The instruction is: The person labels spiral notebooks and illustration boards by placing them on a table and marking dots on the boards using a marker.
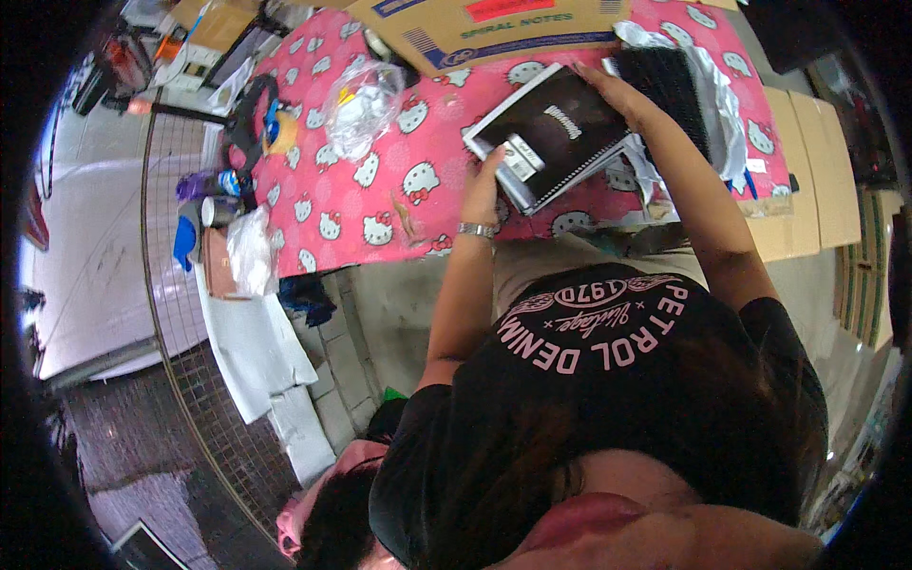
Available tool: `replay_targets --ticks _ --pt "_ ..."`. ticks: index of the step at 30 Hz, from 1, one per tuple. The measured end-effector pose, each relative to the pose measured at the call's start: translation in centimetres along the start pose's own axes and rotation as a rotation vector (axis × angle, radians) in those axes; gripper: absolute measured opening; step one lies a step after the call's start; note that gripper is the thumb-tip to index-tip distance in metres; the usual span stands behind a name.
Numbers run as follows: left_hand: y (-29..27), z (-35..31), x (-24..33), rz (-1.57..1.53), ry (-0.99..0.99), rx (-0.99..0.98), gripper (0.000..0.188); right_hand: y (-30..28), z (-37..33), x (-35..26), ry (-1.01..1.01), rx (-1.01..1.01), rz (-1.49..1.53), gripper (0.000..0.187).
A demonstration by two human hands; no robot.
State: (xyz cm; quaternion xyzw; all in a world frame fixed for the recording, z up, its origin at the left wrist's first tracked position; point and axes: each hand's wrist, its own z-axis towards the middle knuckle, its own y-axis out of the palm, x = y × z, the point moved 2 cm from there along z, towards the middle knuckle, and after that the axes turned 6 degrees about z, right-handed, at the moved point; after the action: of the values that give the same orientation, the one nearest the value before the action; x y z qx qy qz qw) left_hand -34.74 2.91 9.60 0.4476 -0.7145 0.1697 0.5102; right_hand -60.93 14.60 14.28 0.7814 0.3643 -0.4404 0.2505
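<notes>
Tilted on the table's edge side nearest me is a small stack of spiral notebooks (pixel 556 114), the top one with a black cover, a white label and a wire spine facing me. My left hand (pixel 483 195), with a metal watch on the wrist, grips its near left corner, thumb on the cover by the label. My right hand (pixel 619 97) holds the far right edge, fingers over the cover's corner. Just right of it lies a stack of black spiral-edged items (pixel 670 100) on white wrapping paper (pixel 717 104), partly behind my right forearm.
A pink cat-print cover (pixel 380 199) lies over the table. A cardboard box (pixel 513 43) stands at the far side. Crumpled clear plastic (pixel 366 109) and a black tape dispenser-like tool (pixel 249 123) lie to the left. Cardboard (pixel 807 171) stands at the right; wire mesh (pixel 190 380) runs left.
</notes>
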Motion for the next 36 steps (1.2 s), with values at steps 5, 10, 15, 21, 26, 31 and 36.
replay_targets --ticks 5,10,15,21,26,31,36 --pt "0.8 -0.2 0.9 -0.027 -0.004 -0.004 0.058 1.2 -0.4 0.5 0.189 -0.211 0.309 0.067" --pt "-1.7 1.1 1.3 0.076 -0.174 -0.064 0.054 4.1 -5.2 -0.7 0.254 -0.191 0.383 0.075" --pt "-2.6 2.0 1.7 0.122 -0.146 -0.142 0.048 4.4 -5.6 1.7 0.298 -0.164 0.445 0.084" --pt "-2.6 0.6 3.3 0.264 -0.121 -0.081 0.047 4.4 -4.9 -1.6 -0.082 0.213 0.213 0.063" --pt "-15.5 1.3 7.4 0.265 0.229 0.190 0.041 11.2 -7.7 -6.5 -0.931 0.300 -0.424 0.051" --pt "-33.8 3.4 17.1 0.141 0.565 0.749 0.020 30.9 -5.0 -3.3 -1.153 -0.569 -0.832 0.052" --pt "-56.8 4.7 25.4 0.485 0.603 1.151 0.035 48.2 1.1 5.4 -1.121 -1.325 -1.335 0.065"
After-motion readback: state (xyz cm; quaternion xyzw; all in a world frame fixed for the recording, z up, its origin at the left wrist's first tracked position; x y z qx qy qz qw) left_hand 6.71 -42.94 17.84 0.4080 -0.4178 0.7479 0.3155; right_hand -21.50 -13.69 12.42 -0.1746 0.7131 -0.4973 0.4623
